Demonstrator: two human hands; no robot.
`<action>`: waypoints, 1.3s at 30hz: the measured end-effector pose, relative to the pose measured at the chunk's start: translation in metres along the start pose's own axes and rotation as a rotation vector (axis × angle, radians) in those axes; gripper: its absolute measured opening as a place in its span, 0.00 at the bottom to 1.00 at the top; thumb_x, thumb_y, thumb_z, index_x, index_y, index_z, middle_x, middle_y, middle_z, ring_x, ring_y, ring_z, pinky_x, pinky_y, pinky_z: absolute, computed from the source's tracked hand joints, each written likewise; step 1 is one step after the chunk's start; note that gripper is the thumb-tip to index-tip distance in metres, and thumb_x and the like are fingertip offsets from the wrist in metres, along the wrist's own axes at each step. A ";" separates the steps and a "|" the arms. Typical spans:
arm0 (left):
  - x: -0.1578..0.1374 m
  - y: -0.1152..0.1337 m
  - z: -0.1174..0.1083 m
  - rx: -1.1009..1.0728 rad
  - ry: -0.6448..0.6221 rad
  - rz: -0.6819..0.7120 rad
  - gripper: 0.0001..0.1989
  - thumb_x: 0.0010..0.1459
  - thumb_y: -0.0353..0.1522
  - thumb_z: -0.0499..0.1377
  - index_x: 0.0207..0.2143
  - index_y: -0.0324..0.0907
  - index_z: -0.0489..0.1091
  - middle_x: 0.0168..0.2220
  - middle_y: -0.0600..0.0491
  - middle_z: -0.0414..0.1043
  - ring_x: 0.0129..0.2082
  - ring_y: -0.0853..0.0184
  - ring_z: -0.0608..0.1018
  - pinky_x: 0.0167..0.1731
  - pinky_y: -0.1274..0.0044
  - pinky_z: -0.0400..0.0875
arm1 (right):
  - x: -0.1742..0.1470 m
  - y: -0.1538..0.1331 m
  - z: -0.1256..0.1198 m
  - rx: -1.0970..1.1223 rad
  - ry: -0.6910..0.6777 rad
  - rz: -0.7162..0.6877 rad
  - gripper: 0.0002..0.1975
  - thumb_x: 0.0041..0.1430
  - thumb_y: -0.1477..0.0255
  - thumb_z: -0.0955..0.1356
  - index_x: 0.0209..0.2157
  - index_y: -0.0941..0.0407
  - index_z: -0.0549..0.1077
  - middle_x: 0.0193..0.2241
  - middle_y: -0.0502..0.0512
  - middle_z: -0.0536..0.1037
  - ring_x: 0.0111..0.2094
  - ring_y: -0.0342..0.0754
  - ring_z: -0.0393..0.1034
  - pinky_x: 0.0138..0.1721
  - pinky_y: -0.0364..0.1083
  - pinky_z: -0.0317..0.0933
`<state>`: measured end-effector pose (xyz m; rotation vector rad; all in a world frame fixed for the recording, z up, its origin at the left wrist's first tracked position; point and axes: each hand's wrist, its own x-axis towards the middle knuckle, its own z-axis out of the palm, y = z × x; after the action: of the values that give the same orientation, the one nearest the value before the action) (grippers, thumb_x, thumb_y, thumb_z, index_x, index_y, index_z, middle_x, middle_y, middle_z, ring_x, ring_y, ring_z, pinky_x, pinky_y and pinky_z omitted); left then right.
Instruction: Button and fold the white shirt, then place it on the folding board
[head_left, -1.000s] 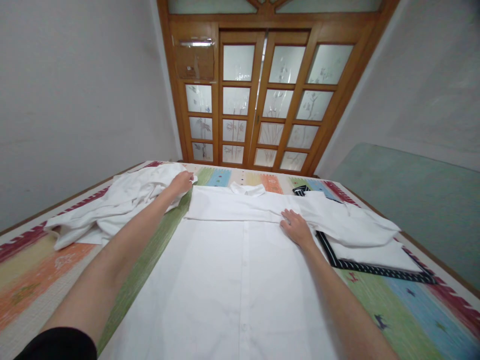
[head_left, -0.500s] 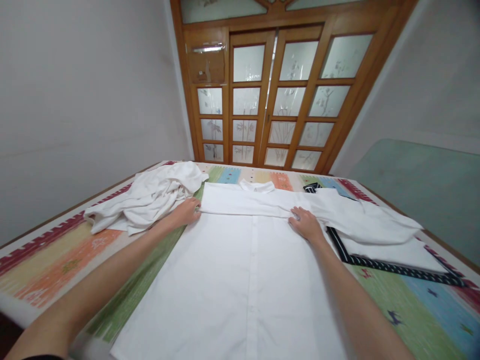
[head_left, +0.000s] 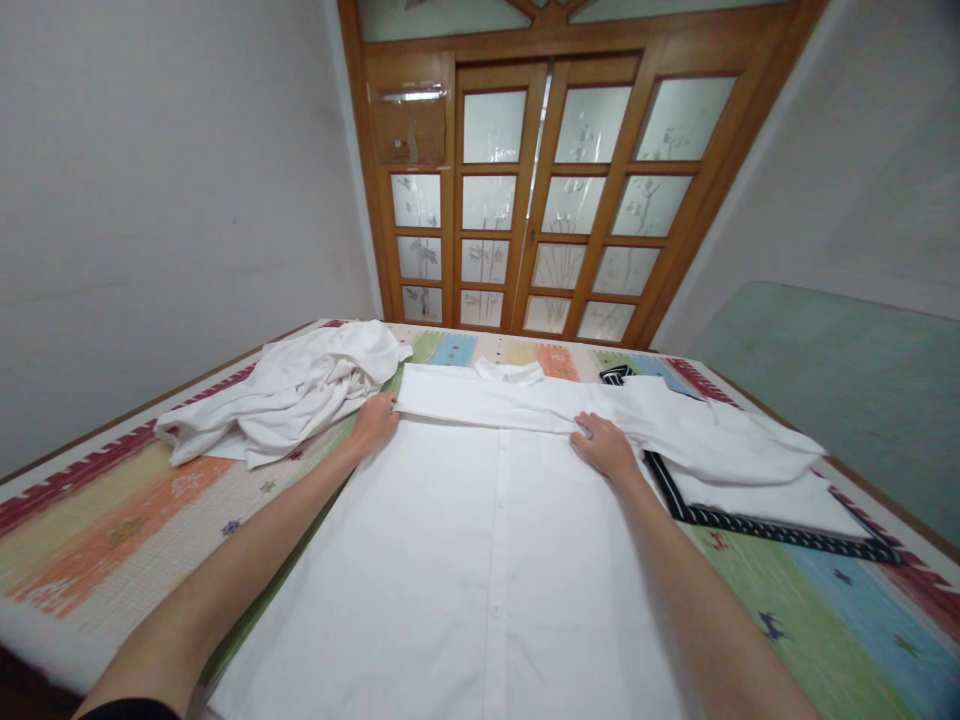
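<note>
Head view: a white shirt (head_left: 450,540) lies flat, front up, at six o'clock, its collar (head_left: 514,373) at twelve o'clock on the garment and its button strip (head_left: 499,530) running down toward six. A sleeve-like band (head_left: 480,405) of white cloth crosses its chest from nine to three o'clock.

At the band's nine o'clock end, the left hand (head_left: 376,423) touches the edge with bent fingers; whether it pinches the fabric, I cannot tell. Toward three o'clock, the right hand (head_left: 604,447) rests on the band's lower edge, fingers curved; whether cloth is gripped there is also unclear.

From the shirt's chest, a rumpled white heap (head_left: 300,380) lies at about ten o'clock, near the left hand. At about four o'clock, loose white cloth (head_left: 720,440) drapes over a folded white item (head_left: 772,500) with black-and-white striped trim (head_left: 780,535). Beneath everything spreads a patterned cover (head_left: 142,520) with colored bands.

Farther out, wooden doors (head_left: 519,240) with frosted panes stand at twelve o'clock, and a pale green panel (head_left: 847,380) at three.
</note>
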<state>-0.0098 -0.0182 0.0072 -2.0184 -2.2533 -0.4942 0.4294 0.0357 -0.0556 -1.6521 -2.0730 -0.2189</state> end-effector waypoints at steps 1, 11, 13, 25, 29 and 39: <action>-0.001 0.001 -0.001 0.014 0.002 -0.028 0.17 0.56 0.27 0.53 0.47 0.35 0.72 0.42 0.41 0.78 0.46 0.56 0.78 0.47 0.70 0.69 | 0.000 0.000 0.000 0.004 0.006 0.003 0.17 0.55 0.71 0.66 0.46 0.55 0.78 0.50 0.59 0.78 0.56 0.56 0.69 0.60 0.54 0.58; -0.006 0.013 -0.004 0.197 -0.031 -0.113 0.16 0.59 0.29 0.52 0.46 0.37 0.73 0.43 0.39 0.77 0.45 0.57 0.78 0.42 0.72 0.69 | 0.000 0.000 0.001 0.000 0.010 0.005 0.18 0.56 0.70 0.65 0.47 0.56 0.77 0.51 0.59 0.78 0.56 0.55 0.69 0.60 0.54 0.58; -0.005 0.014 -0.004 0.224 -0.054 -0.098 0.16 0.58 0.27 0.51 0.46 0.35 0.73 0.44 0.38 0.77 0.46 0.57 0.78 0.43 0.72 0.69 | 0.000 0.000 0.001 0.009 0.005 0.010 0.18 0.55 0.71 0.65 0.47 0.56 0.77 0.51 0.59 0.78 0.56 0.55 0.68 0.60 0.54 0.57; -0.004 0.020 0.003 0.175 0.005 -0.096 0.18 0.57 0.24 0.49 0.47 0.35 0.73 0.43 0.37 0.77 0.43 0.55 0.79 0.41 0.70 0.71 | 0.000 -0.002 -0.002 -0.002 0.003 0.006 0.17 0.56 0.71 0.65 0.46 0.55 0.77 0.50 0.58 0.78 0.56 0.55 0.68 0.60 0.54 0.58; -0.004 0.023 0.003 0.156 0.006 -0.097 0.19 0.57 0.24 0.49 0.48 0.36 0.72 0.44 0.38 0.76 0.43 0.56 0.79 0.41 0.71 0.70 | -0.001 -0.004 -0.005 -0.013 -0.022 0.011 0.17 0.56 0.70 0.64 0.46 0.56 0.77 0.51 0.60 0.77 0.56 0.55 0.68 0.60 0.52 0.57; -0.008 0.017 -0.004 0.145 -0.035 -0.145 0.17 0.58 0.26 0.50 0.46 0.35 0.72 0.42 0.36 0.77 0.44 0.54 0.79 0.42 0.70 0.69 | -0.001 -0.003 -0.004 0.008 -0.006 0.015 0.18 0.56 0.70 0.65 0.46 0.56 0.77 0.51 0.59 0.78 0.56 0.55 0.68 0.60 0.53 0.58</action>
<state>0.0075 -0.0253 0.0123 -1.8190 -2.3912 -0.2981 0.4272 0.0325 -0.0523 -1.6648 -2.0629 -0.2014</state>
